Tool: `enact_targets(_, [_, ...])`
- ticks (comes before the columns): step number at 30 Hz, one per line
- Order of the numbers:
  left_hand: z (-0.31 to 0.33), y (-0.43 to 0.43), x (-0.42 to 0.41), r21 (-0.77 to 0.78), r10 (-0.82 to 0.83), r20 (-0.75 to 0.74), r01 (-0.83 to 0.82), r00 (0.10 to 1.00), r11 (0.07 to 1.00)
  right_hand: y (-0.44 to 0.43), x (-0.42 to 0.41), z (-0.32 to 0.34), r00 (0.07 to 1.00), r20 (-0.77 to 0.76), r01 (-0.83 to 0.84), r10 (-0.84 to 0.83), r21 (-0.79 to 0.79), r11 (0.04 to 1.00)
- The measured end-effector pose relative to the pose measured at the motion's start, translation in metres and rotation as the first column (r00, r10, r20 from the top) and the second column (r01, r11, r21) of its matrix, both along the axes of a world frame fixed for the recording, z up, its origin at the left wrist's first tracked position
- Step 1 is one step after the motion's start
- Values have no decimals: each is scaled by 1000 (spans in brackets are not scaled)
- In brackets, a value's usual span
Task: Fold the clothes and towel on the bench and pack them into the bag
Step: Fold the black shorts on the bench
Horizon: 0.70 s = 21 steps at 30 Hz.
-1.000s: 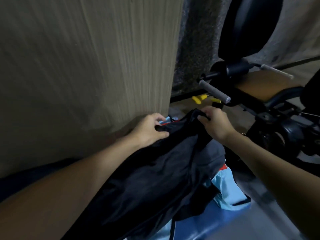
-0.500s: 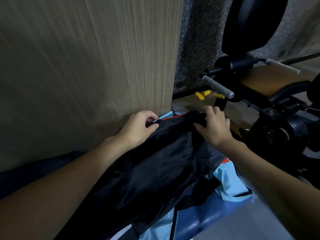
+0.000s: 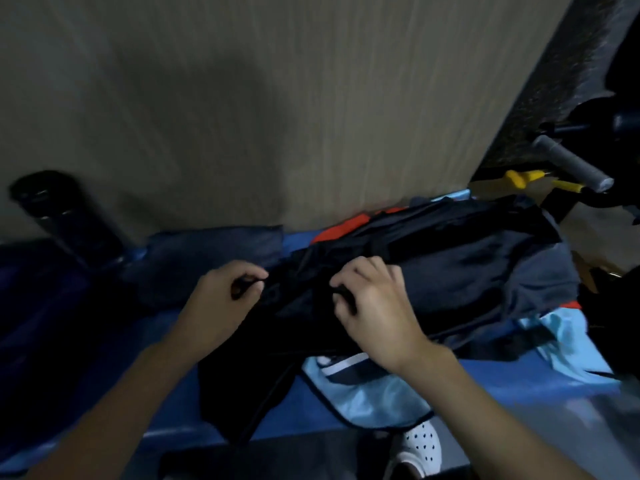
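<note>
Blue bench [image 3: 485, 379], wood-grain wall panel [image 3: 277, 98]

A wood-grain wall panel [image 3: 277, 98] filled the dim view. To its right ran a dark speckled strip [image 3: 540, 98], with what looked like exercise equipment, its grey-handled bar [image 3: 571, 164] jutting out.
</note>
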<state>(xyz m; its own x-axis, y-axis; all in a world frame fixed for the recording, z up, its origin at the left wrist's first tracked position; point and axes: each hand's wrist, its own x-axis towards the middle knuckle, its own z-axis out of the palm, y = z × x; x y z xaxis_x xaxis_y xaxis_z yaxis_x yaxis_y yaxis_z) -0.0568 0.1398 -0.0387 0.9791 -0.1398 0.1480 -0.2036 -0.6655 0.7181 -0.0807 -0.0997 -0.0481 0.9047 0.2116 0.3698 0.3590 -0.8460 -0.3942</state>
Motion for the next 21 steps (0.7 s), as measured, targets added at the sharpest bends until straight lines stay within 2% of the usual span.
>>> enact_targets(2, [-16,30,-21,-18,88,-39,-88,995,996,26,-7,-10,996,-30,-90,90,-11,996])
enact_targets(6, [-42,63,-46,8,220,-44,-219,975,976,60,-14,-35,936,-247,-281,249,-104,954])
enact_targets(8, [-45,70,-42,-26,267,-130,-273,955,962,72,-12,-42,923,-249,-344,294,-189,920])
enact_targets(10, [-44,73,-34,-117,292,-251,-328,923,937,77,-9,-41,942,-160,-327,294,-259,909])
enact_targets(12, [-43,72,-28,-149,307,-293,-361,905,921,74,-8,-37,955,-99,-295,279,-242,924])
enact_targets(15, [-41,70,-26,-186,339,-243,-387,909,903,56,-13,-24,970,-108,-232,216,-176,957])
enact_targets(19, [-30,68,-24,-296,340,-205,-389,918,872,35,-17,-13,963,-217,-208,160,-217,954])
enact_targets(21, [-22,67,-24,-363,342,-213,-399,915,842,36,-16,-11,967,-190,-209,170,-205,956])
